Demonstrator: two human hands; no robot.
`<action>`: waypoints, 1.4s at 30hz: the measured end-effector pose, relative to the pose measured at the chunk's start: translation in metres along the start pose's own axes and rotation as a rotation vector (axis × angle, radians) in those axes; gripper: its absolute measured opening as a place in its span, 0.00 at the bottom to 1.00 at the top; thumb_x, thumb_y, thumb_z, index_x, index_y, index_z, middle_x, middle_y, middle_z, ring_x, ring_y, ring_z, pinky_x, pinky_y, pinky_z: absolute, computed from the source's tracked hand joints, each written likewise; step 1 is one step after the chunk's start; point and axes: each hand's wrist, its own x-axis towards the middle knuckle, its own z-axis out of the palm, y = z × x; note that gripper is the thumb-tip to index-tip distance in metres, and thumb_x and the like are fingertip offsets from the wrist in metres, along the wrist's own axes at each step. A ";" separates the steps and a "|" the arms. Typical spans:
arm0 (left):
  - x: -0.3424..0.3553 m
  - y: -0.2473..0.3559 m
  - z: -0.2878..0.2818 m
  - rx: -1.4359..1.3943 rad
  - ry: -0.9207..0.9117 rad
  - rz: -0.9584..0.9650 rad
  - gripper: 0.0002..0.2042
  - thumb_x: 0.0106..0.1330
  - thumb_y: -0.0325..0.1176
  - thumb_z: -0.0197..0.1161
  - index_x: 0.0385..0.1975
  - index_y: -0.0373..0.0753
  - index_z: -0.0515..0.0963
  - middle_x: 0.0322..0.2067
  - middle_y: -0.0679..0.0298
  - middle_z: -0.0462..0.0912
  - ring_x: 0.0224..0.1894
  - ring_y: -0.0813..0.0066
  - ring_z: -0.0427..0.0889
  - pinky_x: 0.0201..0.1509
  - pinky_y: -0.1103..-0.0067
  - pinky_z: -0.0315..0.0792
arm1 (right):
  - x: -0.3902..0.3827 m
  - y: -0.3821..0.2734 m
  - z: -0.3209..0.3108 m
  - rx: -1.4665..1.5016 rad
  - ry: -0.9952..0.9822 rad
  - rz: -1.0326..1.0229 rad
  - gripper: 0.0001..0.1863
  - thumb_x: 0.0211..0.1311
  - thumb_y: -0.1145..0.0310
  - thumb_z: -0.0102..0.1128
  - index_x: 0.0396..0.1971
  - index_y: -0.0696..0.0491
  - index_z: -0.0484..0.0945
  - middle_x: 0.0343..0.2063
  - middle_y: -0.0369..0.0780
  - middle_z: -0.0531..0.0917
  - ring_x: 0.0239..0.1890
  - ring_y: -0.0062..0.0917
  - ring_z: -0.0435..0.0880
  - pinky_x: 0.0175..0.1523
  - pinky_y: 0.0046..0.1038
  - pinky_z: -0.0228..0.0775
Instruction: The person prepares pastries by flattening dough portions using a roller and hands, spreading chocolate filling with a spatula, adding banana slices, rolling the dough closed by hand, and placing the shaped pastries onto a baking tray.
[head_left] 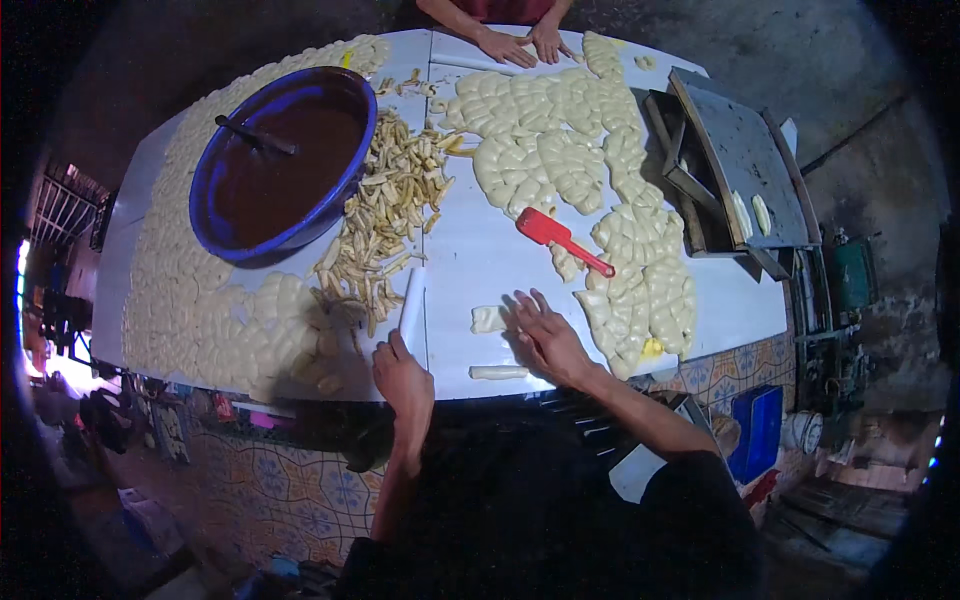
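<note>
My left hand [403, 382] is closed around the near end of a smooth white rolling pin [413, 305], which points away from me across the white tabletop. My right hand [548, 338] lies low over the table with its fingers apart, at the right edge of a small flattened piece of dough [489, 319]. Closer to the front edge rests a narrow rolled strip of dough [498, 372]. A red scraper [562, 240] leans on a spread of pale dough lumps [640, 260] to the right. Strips of peeled banana [385, 215] are heaped beyond my left hand.
A large blue basin [200, 215] of brown liquid, with a dark handle [255, 135] sticking out, stands at the left. More dough pieces [180, 290] cover the left side. A framed board [745, 150] sits at the right edge. Another person's hands [520, 45] press at the far edge.
</note>
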 end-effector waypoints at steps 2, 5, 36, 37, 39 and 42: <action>0.002 -0.004 -0.007 -0.089 -0.010 0.301 0.25 0.55 0.23 0.64 0.56 0.34 0.72 0.47 0.54 0.78 0.52 0.54 0.76 0.54 0.63 0.69 | -0.003 -0.005 -0.011 0.000 0.043 -0.066 0.28 0.69 0.68 0.58 0.68 0.57 0.66 0.70 0.53 0.65 0.71 0.51 0.66 0.63 0.45 0.70; 0.016 0.020 -0.014 -0.276 -0.005 0.689 0.19 0.56 0.23 0.64 0.50 0.37 0.79 0.43 0.56 0.80 0.52 0.59 0.77 0.55 0.64 0.69 | -0.007 -0.005 -0.014 0.174 0.006 0.070 0.28 0.62 0.72 0.65 0.63 0.55 0.72 0.57 0.50 0.75 0.52 0.44 0.80 0.52 0.42 0.77; 0.159 0.129 0.004 -0.520 -0.122 0.550 0.33 0.72 0.36 0.57 0.75 0.39 0.56 0.68 0.49 0.67 0.71 0.44 0.63 0.75 0.58 0.54 | 0.081 0.117 -0.040 -0.307 0.236 0.476 0.28 0.65 0.51 0.63 0.55 0.57 0.78 0.54 0.55 0.76 0.57 0.51 0.71 0.62 0.51 0.63; 0.147 0.127 -0.006 -0.386 -0.313 0.638 0.33 0.69 0.31 0.59 0.74 0.40 0.57 0.65 0.51 0.73 0.66 0.46 0.71 0.73 0.61 0.60 | 0.085 0.118 -0.055 -0.263 0.064 0.543 0.25 0.64 0.52 0.64 0.49 0.59 0.81 0.47 0.53 0.81 0.56 0.48 0.73 0.61 0.49 0.65; 0.135 0.113 0.012 -0.166 -0.258 0.942 0.37 0.63 0.25 0.59 0.75 0.42 0.58 0.62 0.55 0.76 0.60 0.51 0.75 0.66 0.62 0.67 | 0.088 0.137 -0.052 -0.231 0.084 0.438 0.21 0.65 0.55 0.65 0.43 0.59 0.82 0.40 0.51 0.83 0.50 0.44 0.78 0.56 0.45 0.69; 0.120 0.086 0.015 -0.076 -0.077 0.830 0.40 0.57 0.22 0.59 0.75 0.44 0.58 0.61 0.49 0.75 0.56 0.53 0.77 0.60 0.65 0.71 | 0.103 0.146 -0.046 -0.096 0.096 0.337 0.15 0.66 0.62 0.66 0.37 0.61 0.81 0.31 0.49 0.84 0.38 0.36 0.84 0.42 0.37 0.75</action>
